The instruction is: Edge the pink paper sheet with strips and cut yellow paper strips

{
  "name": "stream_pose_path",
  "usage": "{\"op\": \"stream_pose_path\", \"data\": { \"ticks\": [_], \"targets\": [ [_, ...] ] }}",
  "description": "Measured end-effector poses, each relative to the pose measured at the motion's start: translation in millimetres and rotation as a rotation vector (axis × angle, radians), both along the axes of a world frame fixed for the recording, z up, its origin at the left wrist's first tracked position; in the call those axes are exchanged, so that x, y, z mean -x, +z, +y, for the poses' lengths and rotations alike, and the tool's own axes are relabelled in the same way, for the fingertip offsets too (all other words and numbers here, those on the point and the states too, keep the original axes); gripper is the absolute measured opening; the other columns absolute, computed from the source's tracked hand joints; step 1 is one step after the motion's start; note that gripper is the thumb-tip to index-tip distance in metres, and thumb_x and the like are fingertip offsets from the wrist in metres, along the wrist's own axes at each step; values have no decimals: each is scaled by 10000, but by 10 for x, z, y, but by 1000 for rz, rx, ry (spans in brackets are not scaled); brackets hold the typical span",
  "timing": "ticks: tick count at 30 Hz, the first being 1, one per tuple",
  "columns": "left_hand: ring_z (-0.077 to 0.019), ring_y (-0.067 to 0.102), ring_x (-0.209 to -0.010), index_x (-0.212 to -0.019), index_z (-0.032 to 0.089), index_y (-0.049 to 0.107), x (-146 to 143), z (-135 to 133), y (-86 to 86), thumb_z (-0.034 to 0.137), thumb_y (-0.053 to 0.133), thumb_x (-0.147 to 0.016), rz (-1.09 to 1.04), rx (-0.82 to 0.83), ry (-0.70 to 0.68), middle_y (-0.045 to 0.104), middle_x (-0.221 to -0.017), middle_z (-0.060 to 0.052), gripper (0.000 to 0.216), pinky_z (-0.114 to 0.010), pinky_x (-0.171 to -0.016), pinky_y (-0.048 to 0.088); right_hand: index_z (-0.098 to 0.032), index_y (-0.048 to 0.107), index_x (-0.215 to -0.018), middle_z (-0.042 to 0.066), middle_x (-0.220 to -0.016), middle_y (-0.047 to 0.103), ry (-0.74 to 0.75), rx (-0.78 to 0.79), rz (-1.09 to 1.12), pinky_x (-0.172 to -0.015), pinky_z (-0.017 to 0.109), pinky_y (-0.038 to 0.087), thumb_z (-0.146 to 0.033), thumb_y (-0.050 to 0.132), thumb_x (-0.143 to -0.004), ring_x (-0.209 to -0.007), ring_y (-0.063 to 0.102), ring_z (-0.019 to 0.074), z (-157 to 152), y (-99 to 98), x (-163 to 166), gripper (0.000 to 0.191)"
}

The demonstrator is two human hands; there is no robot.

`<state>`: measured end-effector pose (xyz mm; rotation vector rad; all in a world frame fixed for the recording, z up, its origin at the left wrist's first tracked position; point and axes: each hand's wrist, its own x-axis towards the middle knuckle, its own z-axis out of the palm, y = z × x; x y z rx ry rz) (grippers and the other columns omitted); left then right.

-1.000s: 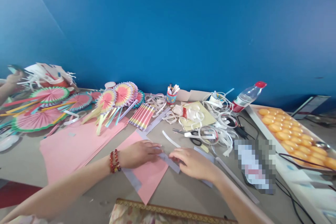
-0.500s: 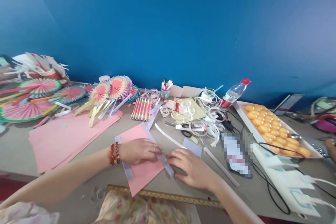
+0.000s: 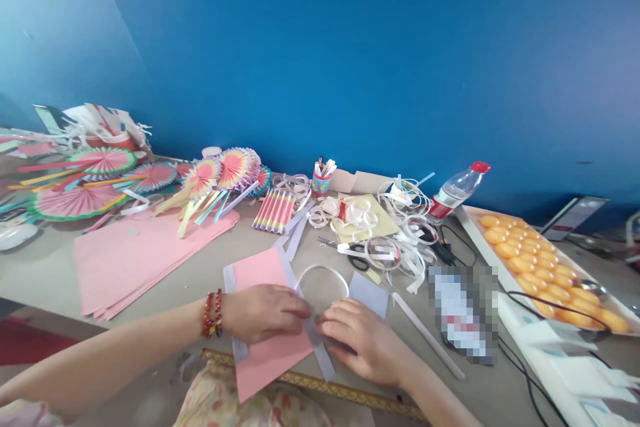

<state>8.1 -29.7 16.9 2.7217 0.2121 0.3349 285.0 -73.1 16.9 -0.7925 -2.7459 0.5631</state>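
Note:
On the desk before me lies a pink sheet of paper [image 3: 255,265] with lilac strips along two opposite edges. My left hand [image 3: 267,312], a red beaded bracelet at its wrist, rests on the sheet, fingertips pressed together at the right-hand lilac strip [image 3: 323,357]. Just across that edge is my right hand [image 3: 357,333], its fingers curled in. A narrow white strip [image 3: 323,267] arches up between the fingers of both hands; its ends are hidden by them. A lilac paper piece [image 3: 369,293] lies beside my right hand.
Pink sheets [image 3: 150,260] and paper fans [image 3: 200,177] lie left. Behind are a pleated paper piece [image 3: 274,211], pen cup [image 3: 321,183], scissors [image 3: 357,260] and tangled white strips [image 3: 413,250]. Rightward stand a bottle [image 3: 457,190], a tray of orange balls [image 3: 530,253] and cables [image 3: 525,363].
The white strip, which lay stretched out behind my hands, now bows in an arch between them. The pink sheet's lower corner has shifted slightly toward me and left. The camera view has turned left.

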Motion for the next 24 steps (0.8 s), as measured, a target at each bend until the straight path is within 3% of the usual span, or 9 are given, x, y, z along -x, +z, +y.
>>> {"op": "stream_pose_path", "data": {
  "ticks": [3,7,13,15,17,20,22,24],
  "targets": [
    [-177,551,-1212,-1075,229,570,-75,14,1,137,446,-913,-8,-5,-21,596,-1285,-87,223,-286,-1050,430,-242,608,-1171,79,-1149,648,-4,-8,-48,-932,375,454,-266,558,-924,-1065,570,216,-11,27,-63,253],
    [-196,594,-1124,-1023,221,567,-98,23,-9,167,496,-897,10,-96,41,605,-1250,-89,154,-300,-998,456,-241,610,-1189,77,-1198,635,-71,-88,-69,-946,359,456,-165,476,-925,-1091,566,209,65,79,-99,305],
    [-222,565,-1165,-1059,218,555,24,-130,-10,188,533,-892,107,-178,188,608,-1250,-78,172,-363,-1029,419,-229,438,-1412,114,-1416,494,-237,-196,-200,-920,379,480,-198,500,-907,-1148,566,245,459,84,187,509],
    [-234,560,-1173,-1092,215,555,105,-171,8,230,553,-901,156,-193,254,596,-1276,-83,192,-387,-1038,413,-189,540,-1305,130,-1291,587,-236,-204,-285,-877,372,484,-159,520,-876,-1088,594,254,626,35,362,430],
    [-261,526,-1234,-1171,211,544,204,-187,29,308,579,-903,196,-203,300,544,-1365,-103,287,-426,-1076,387,-185,661,-1061,90,-1023,683,-227,-203,-296,-808,328,484,-112,524,-845,-951,635,228,811,13,516,266],
    [-282,431,-1349,-1330,209,471,332,-191,36,409,571,-914,222,-199,292,456,-1467,-128,472,-471,-1154,299,-215,681,-889,28,-874,688,-249,-205,-255,-740,264,468,-119,577,-810,-828,642,181,1160,127,632,162],
    [-271,390,-1386,-1412,213,401,359,-206,18,442,542,-932,224,-176,273,431,-1491,-131,550,-471,-1182,258,-229,670,-1012,38,-997,683,-333,-231,-191,-768,260,464,-144,508,-881,-894,637,177,1426,302,634,225],
    [-272,382,-1394,-1452,215,359,328,-238,-10,453,528,-941,225,-155,275,400,-1514,-132,589,-476,-1190,245,-206,539,-1300,112,-1299,569,-449,-278,-118,-864,306,453,-142,409,-936,-1070,592,211,1643,482,621,392]
  ]
}}
